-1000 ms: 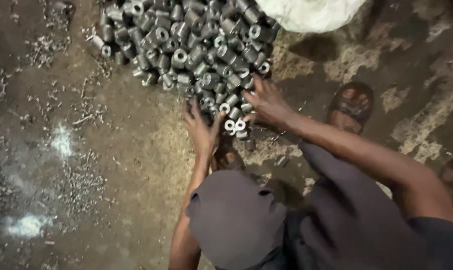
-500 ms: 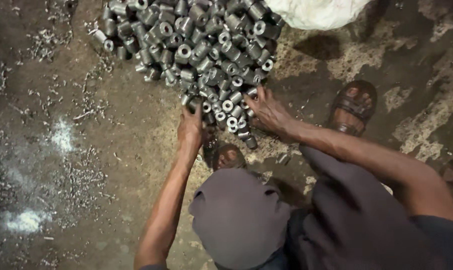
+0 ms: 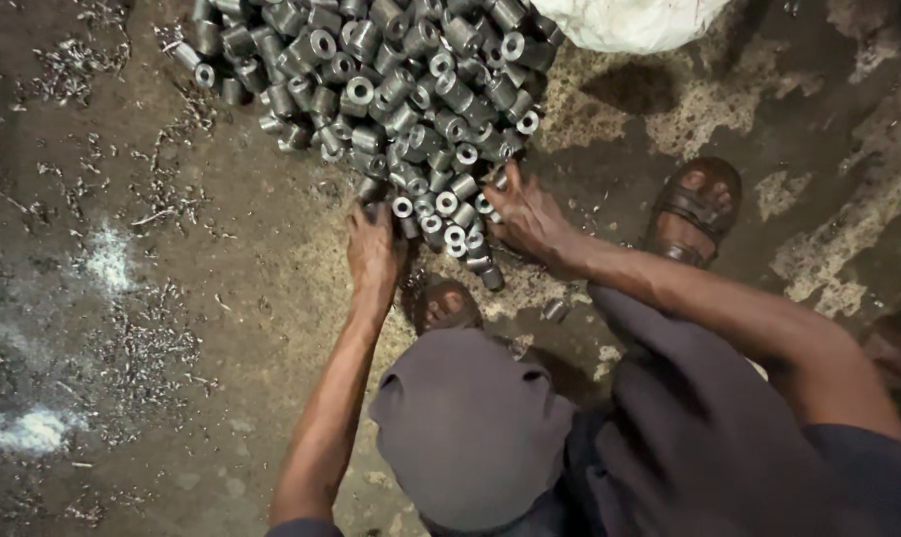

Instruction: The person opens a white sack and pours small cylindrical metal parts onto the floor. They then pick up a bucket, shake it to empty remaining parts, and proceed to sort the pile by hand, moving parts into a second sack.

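Nearest the camera, the left hand (image 3: 374,251) lies palm-down, fingers spread, on the near edge of the pile of steel bushings (image 3: 391,89); its grip is open and holds nothing. The right hand (image 3: 526,214) rests likewise on the bushings beside it, its grip uncurled, though whether it encloses a piece cannot be told. Since the earlier frame both hands have drawn nearer together. Beyond lie a sandalled foot (image 3: 691,211) and a white sack (image 3: 634,20).

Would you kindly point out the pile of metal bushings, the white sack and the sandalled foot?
pile of metal bushings (image 3: 381,75), head view, middle of the heap.
white sack (image 3: 634,18), head view, its lower bulge.
sandalled foot (image 3: 691,211), head view, the straps.
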